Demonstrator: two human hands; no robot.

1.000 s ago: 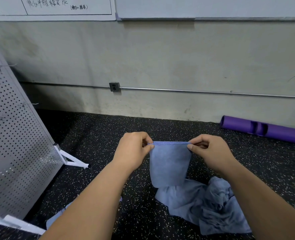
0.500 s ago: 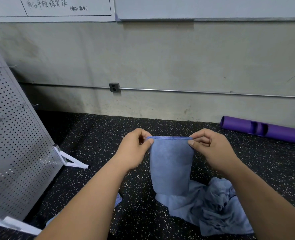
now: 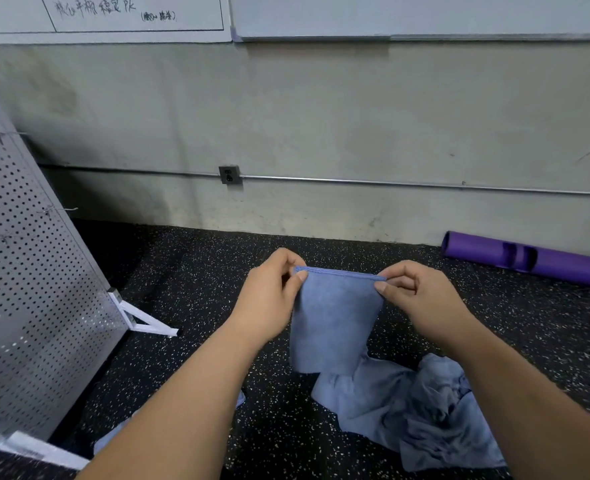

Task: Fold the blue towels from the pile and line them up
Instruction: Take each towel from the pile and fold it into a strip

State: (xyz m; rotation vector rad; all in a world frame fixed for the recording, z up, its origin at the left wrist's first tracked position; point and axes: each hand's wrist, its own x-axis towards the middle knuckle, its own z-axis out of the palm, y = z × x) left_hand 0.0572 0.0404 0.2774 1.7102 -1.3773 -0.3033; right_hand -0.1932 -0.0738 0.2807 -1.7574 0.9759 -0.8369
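Observation:
A blue towel (image 3: 333, 320) hangs doubled over in the air in front of me, its stitched top edge stretched level. My left hand (image 3: 269, 296) pinches the top left corner and my right hand (image 3: 414, 296) pinches the top right corner. Below and to the right, a crumpled pile of blue towels (image 3: 421, 417) lies on the dark speckled floor. The hanging towel's bottom edge reaches down to the pile. A bit of another blue towel (image 3: 113, 436) shows under my left forearm, mostly hidden.
A perforated metal panel (image 3: 26, 289) on white feet (image 3: 144, 320) leans at the left. A purple rolled mat (image 3: 529, 259) lies by the concrete wall at the right. Speckled rubber floor (image 3: 189, 282) lies between the panel and my hands.
Both hands have lifted the towel slightly higher, so more of its folded length hangs above the pile. The grip on the two top corners is unchanged.

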